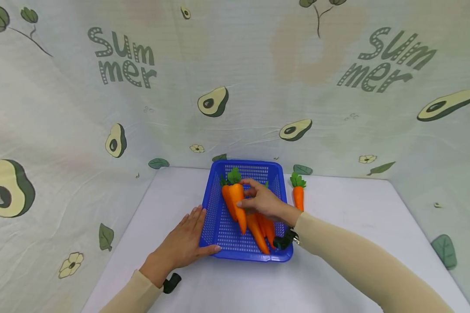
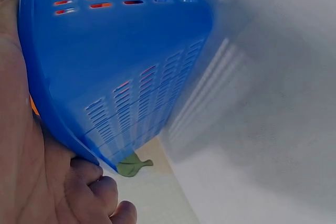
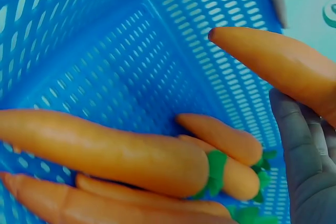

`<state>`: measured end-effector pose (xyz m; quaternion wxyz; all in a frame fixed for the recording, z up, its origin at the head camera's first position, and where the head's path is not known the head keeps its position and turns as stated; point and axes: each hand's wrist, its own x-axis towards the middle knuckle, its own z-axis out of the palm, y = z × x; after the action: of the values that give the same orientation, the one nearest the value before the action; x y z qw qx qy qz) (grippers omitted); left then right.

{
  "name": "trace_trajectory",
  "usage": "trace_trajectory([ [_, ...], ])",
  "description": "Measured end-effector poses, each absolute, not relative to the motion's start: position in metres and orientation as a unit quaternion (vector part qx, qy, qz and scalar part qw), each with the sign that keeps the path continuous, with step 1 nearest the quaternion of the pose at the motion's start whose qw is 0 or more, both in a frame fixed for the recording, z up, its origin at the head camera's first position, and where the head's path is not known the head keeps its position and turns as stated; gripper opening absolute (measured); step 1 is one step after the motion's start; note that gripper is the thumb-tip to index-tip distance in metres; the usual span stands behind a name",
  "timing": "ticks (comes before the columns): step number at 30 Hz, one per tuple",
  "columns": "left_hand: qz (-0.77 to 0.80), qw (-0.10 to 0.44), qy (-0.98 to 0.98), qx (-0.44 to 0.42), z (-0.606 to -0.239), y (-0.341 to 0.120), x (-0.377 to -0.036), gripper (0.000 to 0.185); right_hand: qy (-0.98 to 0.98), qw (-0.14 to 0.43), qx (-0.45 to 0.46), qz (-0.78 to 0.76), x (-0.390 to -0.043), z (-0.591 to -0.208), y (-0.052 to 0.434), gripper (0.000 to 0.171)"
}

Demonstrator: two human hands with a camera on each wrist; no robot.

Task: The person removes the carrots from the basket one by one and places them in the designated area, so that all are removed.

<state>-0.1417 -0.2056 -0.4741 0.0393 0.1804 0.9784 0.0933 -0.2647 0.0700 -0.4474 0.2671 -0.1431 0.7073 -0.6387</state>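
Note:
My right hand [image 1: 264,202] pinches an orange carrot with a green leafy top [image 1: 236,195] above the blue basket [image 1: 244,256]. In the right wrist view the held carrot [image 3: 278,59] is raised over the basket floor, tip pointing left. Another carrot [image 1: 228,202] lies behind it at the basket's left. Several more carrots [image 1: 256,232] lie inside, partly hidden beneath my right hand. My left hand [image 1: 184,241] rests on the basket's left rim, fingers straight, thumb along the front rim. In the left wrist view its palm [image 2: 26,166] touches the rim.
One carrot [image 1: 298,198] lies on the white table [image 1: 348,226] just outside the basket's right side, partly hidden by my right arm. A cloth backdrop [image 1: 250,65] printed with avocados and lettering rises behind the table and along both sides.

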Motion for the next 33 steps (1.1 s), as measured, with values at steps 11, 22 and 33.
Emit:
trace_trajectory([
  [11,0.106,0.056,0.978,0.168,-0.471,-0.206,-0.140,0.122,0.720,0.228,-0.153,-0.637,-0.267,-0.429,0.100,0.072],
  [22,0.108,0.065,0.979,0.161,-0.474,-0.205,-0.140,0.123,0.740,0.171,-0.147,-0.633,-0.274,-0.414,0.139,0.073],
  [33,0.110,0.069,0.979,0.155,-0.475,-0.202,-0.141,0.123,0.764,0.119,-0.138,-0.619,-0.278,-0.403,0.184,0.074],
])
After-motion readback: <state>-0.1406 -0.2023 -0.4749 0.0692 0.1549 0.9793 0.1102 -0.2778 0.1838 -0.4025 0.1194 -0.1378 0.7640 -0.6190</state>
